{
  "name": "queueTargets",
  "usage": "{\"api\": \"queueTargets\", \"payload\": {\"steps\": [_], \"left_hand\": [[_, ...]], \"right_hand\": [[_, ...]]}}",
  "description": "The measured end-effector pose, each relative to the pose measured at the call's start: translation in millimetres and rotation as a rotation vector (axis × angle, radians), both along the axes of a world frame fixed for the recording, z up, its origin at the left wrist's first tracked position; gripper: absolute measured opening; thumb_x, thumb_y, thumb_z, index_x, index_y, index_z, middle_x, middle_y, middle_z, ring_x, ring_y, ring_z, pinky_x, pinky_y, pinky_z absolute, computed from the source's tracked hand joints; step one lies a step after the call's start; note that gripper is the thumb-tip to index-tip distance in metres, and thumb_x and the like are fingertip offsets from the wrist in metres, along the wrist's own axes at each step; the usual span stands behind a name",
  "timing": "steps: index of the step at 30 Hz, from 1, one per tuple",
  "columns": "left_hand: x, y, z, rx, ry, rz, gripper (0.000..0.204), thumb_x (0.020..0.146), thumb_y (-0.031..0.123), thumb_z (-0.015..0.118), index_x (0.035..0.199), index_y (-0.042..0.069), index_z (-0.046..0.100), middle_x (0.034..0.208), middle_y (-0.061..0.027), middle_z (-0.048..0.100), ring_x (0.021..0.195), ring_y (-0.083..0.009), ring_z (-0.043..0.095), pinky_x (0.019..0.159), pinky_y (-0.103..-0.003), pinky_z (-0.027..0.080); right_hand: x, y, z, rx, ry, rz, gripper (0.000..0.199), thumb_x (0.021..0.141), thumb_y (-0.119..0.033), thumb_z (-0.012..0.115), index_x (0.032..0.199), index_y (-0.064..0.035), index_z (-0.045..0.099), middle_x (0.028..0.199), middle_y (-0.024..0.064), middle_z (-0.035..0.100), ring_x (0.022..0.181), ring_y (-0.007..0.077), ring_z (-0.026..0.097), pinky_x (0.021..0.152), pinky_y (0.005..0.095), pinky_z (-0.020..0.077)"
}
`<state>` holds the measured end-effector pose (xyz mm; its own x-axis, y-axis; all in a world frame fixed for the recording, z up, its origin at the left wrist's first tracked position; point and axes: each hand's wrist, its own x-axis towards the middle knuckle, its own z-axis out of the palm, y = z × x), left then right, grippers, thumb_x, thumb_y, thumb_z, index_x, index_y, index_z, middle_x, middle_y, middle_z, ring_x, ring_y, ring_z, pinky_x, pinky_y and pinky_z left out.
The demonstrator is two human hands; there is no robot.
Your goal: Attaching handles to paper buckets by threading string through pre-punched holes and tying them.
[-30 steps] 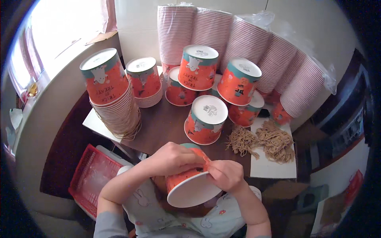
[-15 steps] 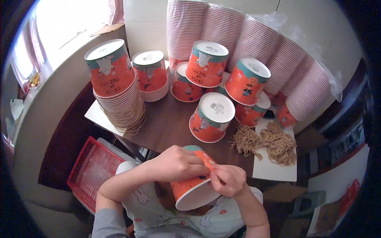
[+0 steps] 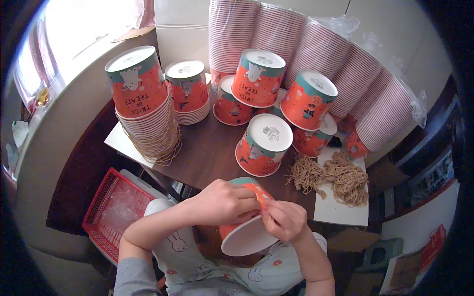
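Note:
A paper bucket (image 3: 249, 238), orange with a teal base band and a white inside, lies tilted above my lap with its mouth toward me. My left hand (image 3: 223, 201) is closed over its side, fingers curled against the wall near the rim. On the right, my right hand (image 3: 285, 219) pinches at the same bucket's wall and rim, its fingertips close to the left hand's. Whether a cord is between my fingertips cannot be made out. Just beyond my hands, another such bucket (image 3: 264, 145) stands upside down on the brown table (image 3: 205, 163).
Tall stacks of nested buckets (image 3: 318, 52) in clear plastic line the back. Upside-down buckets (image 3: 259, 79) stand before them. At left is a nested stack with cord handles (image 3: 148, 133). Tan cord bundles (image 3: 348, 180) lie at right. A red basket (image 3: 118, 207) sits lower left.
The held bucket has tipped slightly, its mouth shifting a little right and up. My right hand has turned slightly, its fingers now closer over the rim.

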<state>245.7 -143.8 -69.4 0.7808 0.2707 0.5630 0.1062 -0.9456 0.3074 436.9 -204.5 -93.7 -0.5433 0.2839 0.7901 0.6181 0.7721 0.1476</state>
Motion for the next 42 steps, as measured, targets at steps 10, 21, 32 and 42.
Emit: {"api": "queueTargets", "payload": {"steps": [10,21,32,42], "left_hand": [[-1,12,-11,-0.112,-0.104,-0.075,0.015,0.066,0.011,0.061,0.080,0.007,0.056,0.075,-0.0045,0.056,0.072,-0.0223,0.058,0.058,-0.032,0.049],[-28,21,-7,-0.413,-0.045,0.352,0.014,0.075,0.009,0.048,0.079,0.001,0.060,0.078,-0.0123,0.058,0.076,-0.0282,0.057,0.066,-0.036,0.046],[-19,-5,-4,-1.120,-0.040,0.075,0.047,0.080,0.009,0.057,0.120,-0.001,0.035,0.095,-0.0123,0.061,0.090,-0.0188,0.059,0.078,-0.031,0.049],[-6,-5,-41,-1.346,-0.271,0.150,0.022,0.088,0.006,0.043,0.109,-0.001,0.044,0.095,-0.0088,0.058,0.083,-0.0159,0.060,0.073,-0.028,0.051]], "right_hand": [[6,1,4,-0.057,-0.042,-0.030,0.017,0.065,-0.006,0.064,0.081,-0.0069,0.059,0.081,0.0061,0.057,0.070,0.0191,0.061,0.057,0.0274,0.0525],[21,5,12,-0.406,0.495,-0.453,0.020,0.069,0.003,0.061,0.087,-0.0033,0.058,0.080,0.0087,0.061,0.069,0.0233,0.061,0.062,0.0315,0.0483],[23,-10,27,-0.020,0.543,-0.483,0.029,0.069,0.011,0.053,0.096,-0.0006,0.056,0.085,0.0103,0.053,0.072,0.0228,0.051,0.064,0.0308,0.0422],[15,-30,37,-0.022,0.451,-0.322,0.022,0.068,0.003,0.058,0.088,-0.0066,0.053,0.085,0.0060,0.050,0.071,0.0207,0.047,0.064,0.0300,0.0394]]}}
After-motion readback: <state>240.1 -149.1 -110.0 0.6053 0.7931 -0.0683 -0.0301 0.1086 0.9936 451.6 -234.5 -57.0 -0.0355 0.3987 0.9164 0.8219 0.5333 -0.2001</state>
